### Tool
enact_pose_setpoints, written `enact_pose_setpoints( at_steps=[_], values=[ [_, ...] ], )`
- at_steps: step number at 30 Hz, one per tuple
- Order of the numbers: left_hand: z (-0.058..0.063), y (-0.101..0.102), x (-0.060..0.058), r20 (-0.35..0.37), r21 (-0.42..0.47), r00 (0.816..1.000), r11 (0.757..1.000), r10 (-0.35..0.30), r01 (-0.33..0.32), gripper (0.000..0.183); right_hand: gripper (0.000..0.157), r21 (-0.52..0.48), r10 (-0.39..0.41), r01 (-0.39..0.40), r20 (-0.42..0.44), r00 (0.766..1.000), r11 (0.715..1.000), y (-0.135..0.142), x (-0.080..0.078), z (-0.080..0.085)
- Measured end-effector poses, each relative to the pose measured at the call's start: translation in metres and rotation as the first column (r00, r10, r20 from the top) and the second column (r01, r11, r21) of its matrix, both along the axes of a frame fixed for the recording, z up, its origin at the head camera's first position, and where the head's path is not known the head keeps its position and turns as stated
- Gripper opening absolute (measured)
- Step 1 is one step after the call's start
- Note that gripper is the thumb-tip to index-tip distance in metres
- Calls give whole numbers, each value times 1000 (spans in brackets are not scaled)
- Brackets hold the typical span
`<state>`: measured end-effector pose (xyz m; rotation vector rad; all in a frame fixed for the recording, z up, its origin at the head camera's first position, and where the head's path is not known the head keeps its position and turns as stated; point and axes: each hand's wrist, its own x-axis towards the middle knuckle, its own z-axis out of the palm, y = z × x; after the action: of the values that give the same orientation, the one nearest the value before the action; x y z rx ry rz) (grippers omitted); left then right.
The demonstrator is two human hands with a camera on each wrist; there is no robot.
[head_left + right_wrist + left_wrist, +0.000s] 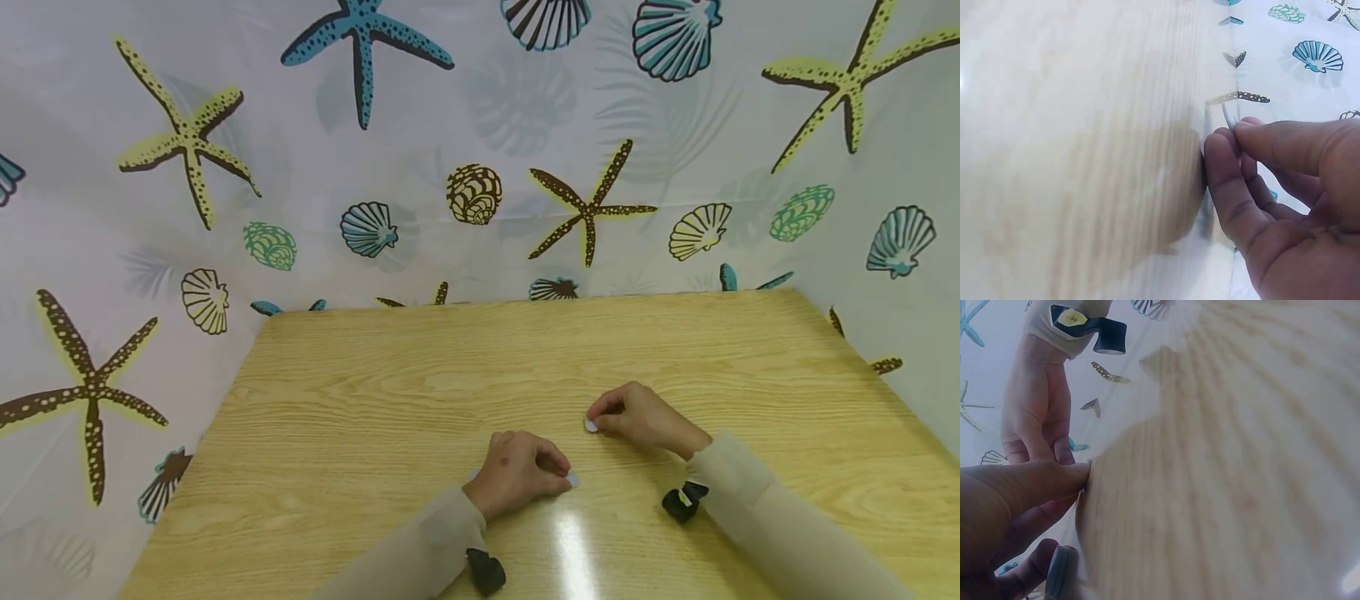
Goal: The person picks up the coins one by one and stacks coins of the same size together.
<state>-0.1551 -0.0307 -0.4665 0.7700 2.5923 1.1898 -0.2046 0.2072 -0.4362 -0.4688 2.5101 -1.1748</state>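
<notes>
My right hand (pixel 641 414) pinches a small white disc (pixel 591 425) between thumb and fingertips, low over the wooden table. In the right wrist view that disc shows nearly edge-on, a thin pale sliver. Nearer to me and to the left, my left hand (pixel 519 473) holds another small white disc (pixel 573 479) at the tips of thumb and index finger, close to the tabletop. Behind the left hand a further pale piece (pixel 474 473) peeks out, mostly hidden; the left wrist view has a rounded grey-blue piece (pixel 1061 572) beside the lower fingers.
The wood-grain table (pixel 360 392) spreads around both hands. A white cloth (pixel 420 250) printed with starfish and shells hangs behind it and at both sides. Black straps with small devices (pixel 681 502) sit at both wrists, over beige sleeves. A bright reflection lies on the near tabletop.
</notes>
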Motion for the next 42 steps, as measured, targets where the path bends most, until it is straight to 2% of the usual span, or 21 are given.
enact_pose_setpoints(
  at_steps=[5, 13, 19, 25, 35, 42],
  values=[
    [0, 0, 0, -4, -5, 1000, 1000, 2, -2, 12, 9, -36, 17, -16, 28, 999, 999, -2, 10, 0],
    [1, 1, 0, 4, -4, 1000, 1000, 3, -3, 11, 9, -46, 46, -46, 10, 999, 998, -5, 24, -1],
    [1, 0, -1, 2, -1, 1000, 1000, 5, -5, 11, 9, -46, 64, -65, -9, 998, 997, -6, 30, -2],
    [1, 0, -1, -3, -2, 1000, 1000, -10, 10, 12, 9, -86, 77, -75, 16, 997, 993, -7, 36, -2],
    [1, 0, -2, -2, 1, 1000, 1000, -11, 11, 12, 8, -97, 91, -88, 25, 996, 991, -12, 49, -2],
    [1, 1, -1, -17, 3, 1000, 1000, -8, 8, 13, 7, -93, 104, -104, -10, 995, 990, -17, 52, -4]
  ],
)
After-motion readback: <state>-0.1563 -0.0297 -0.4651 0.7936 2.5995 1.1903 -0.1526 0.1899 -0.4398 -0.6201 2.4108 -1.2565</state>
